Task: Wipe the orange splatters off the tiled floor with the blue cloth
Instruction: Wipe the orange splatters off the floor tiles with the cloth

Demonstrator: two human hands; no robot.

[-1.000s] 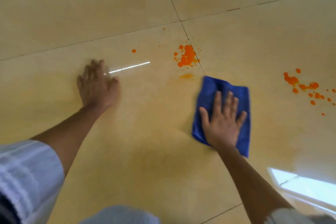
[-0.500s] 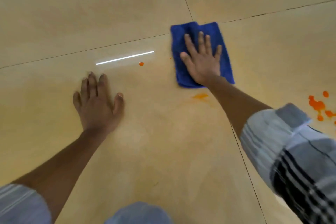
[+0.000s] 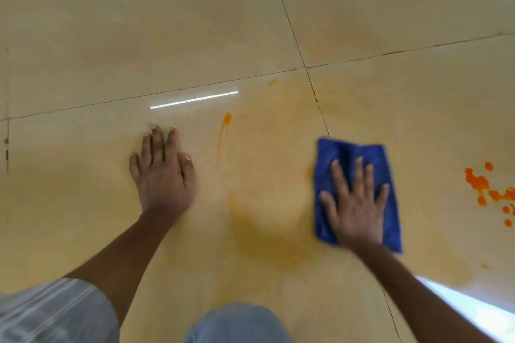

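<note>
My right hand (image 3: 355, 203) presses flat, fingers spread, on the folded blue cloth (image 3: 390, 214), which lies on the beige tiled floor (image 3: 195, 22). My left hand (image 3: 164, 172) rests flat on the tile to the left, fingers straight. Between the two hands runs a thin orange streak (image 3: 226, 121), and a pale orange smear (image 3: 267, 220) spreads over the tile below it. A cluster of bright orange splatters (image 3: 486, 189) sits at the right edge, to the right of the cloth.
Dark grout lines (image 3: 306, 69) cross just beyond the hands. A bright strip of reflected light (image 3: 195, 99) lies above my left hand, and a window reflection (image 3: 468, 306) shines at the lower right. My knee (image 3: 237, 323) shows at the bottom centre.
My right hand has dragged the cloth back toward me and to the right, off the grout crossing. The orange patch there is now a faint smear, and the small drop became a streak.
</note>
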